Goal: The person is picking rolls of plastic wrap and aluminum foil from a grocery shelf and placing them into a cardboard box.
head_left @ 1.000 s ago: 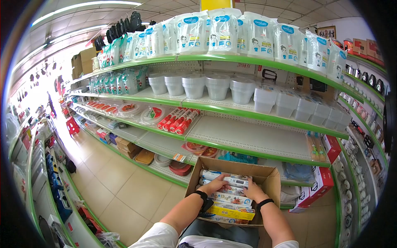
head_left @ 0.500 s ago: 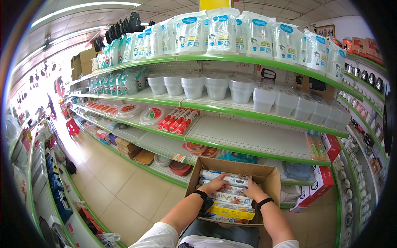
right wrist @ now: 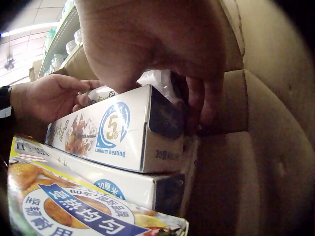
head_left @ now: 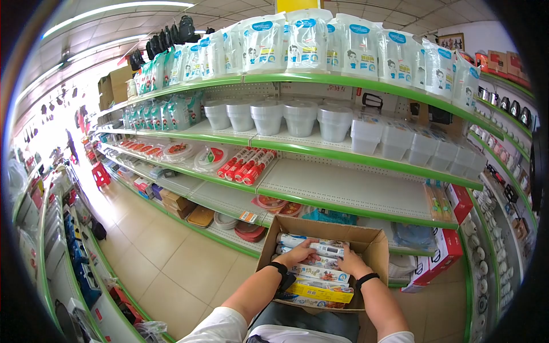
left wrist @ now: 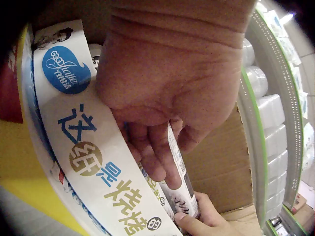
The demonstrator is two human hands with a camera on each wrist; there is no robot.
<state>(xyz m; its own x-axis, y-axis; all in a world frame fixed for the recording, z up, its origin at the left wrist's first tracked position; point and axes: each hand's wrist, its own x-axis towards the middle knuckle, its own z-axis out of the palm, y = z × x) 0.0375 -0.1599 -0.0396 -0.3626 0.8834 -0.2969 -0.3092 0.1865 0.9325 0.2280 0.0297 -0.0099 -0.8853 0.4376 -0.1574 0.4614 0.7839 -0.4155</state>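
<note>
An open cardboard box holds several long printed packs, among them a white one and a yellow one. My left hand and right hand reach into it, one at each side of a white wrapped roll. In the left wrist view, the left hand has its fingers curled round the roll. The right hand has its fingers down at the roll's end in the right wrist view, beside a white box marked 5; part of its grip is hidden.
Behind the box, a green-edged shelf carries red rolls at its left and wooden sticks at its right. Plastic tubs and white bags stand above. Tiled floor lies to the left, a red box to the right.
</note>
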